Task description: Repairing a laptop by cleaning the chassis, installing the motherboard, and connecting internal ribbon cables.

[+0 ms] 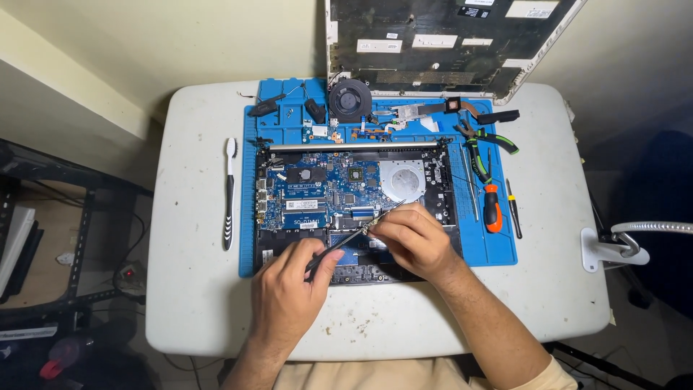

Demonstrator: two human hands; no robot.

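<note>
An opened laptop base with a blue circuit board lies on a blue work mat. My left hand grips the dark handle of a thin screwdriver that slants up to the right over the base's lower part. My right hand pinches the tool's shaft near its tip, just below the board. A round silver patch shows on the board's right side.
A removed fan and small parts lie at the mat's top. Green-handled pliers, an orange screwdriver and a thin tool sit on the right. A toothbrush lies on the white table. The laptop's cover leans at the back.
</note>
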